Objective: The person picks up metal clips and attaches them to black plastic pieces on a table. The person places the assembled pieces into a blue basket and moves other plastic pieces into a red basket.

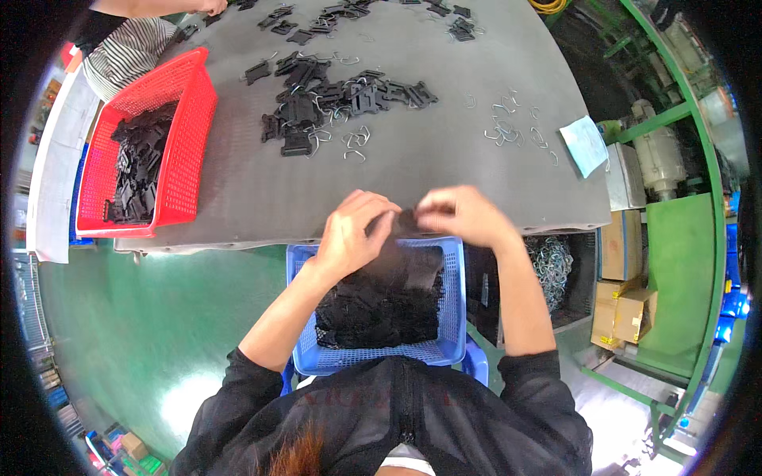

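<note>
My left hand (357, 228) is over the far rim of a blue basket (456, 309), thumb and fingers pinched on a small black plastic part (406, 219), which is blurred. On the other side of that part is my right hand (467, 217), its fingers curled in and smeared by motion; what they hold is hidden. Many flat black plastic parts (377, 313) fill the blue basket, in front of my body. On the grey table (413, 170) beyond lies a pile of black plastic parts (302, 107), with bent metal wire hooks (355, 143) among them.
A red basket (202, 131) of black parts stands at the table's left. Loose wire hooks (508, 127) and a light blue face mask (584, 147) lie at the right. Below are a dark crate of hooks (552, 274) and cardboard boxes (619, 313). Another person's arm (151, 8) reaches in far left.
</note>
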`<state>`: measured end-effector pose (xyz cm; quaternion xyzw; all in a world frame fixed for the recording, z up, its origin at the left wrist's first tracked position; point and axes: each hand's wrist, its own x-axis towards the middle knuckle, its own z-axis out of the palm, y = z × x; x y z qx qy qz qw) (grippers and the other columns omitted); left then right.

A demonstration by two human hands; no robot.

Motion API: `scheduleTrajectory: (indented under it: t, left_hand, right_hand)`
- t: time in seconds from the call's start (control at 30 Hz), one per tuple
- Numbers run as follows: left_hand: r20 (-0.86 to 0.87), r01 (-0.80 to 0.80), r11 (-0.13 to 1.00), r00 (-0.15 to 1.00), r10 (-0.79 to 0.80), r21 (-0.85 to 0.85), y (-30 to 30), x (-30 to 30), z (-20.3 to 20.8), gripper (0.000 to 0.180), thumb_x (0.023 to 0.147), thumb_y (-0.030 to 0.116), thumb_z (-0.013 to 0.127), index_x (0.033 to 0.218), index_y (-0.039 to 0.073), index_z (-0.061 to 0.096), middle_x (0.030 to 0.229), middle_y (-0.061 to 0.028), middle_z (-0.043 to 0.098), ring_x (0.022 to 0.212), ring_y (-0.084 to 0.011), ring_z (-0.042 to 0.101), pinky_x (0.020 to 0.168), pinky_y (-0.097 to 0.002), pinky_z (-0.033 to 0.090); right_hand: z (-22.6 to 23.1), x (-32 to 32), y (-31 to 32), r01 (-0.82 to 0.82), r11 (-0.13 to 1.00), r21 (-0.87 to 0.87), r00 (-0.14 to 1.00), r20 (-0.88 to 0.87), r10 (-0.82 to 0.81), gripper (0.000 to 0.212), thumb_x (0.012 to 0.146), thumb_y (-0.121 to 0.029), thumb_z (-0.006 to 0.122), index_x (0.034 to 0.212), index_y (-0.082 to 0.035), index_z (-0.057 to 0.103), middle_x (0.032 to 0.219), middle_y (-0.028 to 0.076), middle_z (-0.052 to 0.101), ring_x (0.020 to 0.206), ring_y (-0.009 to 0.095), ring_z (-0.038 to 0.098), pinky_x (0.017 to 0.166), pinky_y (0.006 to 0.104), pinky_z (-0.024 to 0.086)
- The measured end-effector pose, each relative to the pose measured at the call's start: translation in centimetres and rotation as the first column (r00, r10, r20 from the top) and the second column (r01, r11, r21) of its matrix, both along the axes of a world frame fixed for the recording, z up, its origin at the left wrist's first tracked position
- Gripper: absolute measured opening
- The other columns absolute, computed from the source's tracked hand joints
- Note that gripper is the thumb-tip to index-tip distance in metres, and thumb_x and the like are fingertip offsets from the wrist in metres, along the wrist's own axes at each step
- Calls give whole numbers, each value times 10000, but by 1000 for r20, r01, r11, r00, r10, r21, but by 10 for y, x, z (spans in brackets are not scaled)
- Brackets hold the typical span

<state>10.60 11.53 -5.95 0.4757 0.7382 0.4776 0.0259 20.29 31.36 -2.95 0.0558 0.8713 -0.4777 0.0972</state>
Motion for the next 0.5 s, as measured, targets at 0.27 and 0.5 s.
scheduleTrajectory:
  t: [0.27, 0.5]
  left_hand:
    - [-85, -140, 987, 986, 147, 78, 8, -31, -4, 136, 791, -35, 589, 891, 23, 661, 870, -105, 644, 826, -265, 598, 716, -335, 482]
    - [-87, -146, 986, 984, 153, 80, 2, -29, -8, 146, 790, -44, 578, 894, 21, 658, 867, -105, 643, 835, -267, 599, 694, -338, 488]
  right_hand:
    - [-21, -149, 43, 525, 660, 537, 842, -440, -311, 437, 718, -316, 752, 1108, -166, 623, 1096, 120, 554, 1090, 312, 500, 916, 406, 436]
    - [-24, -95, 103, 468, 776, 424, 881, -295, -370, 355, 705, -171, 756, 1047, -134, 666, 1050, 122, 628, 998, 265, 596, 864, 371, 473]
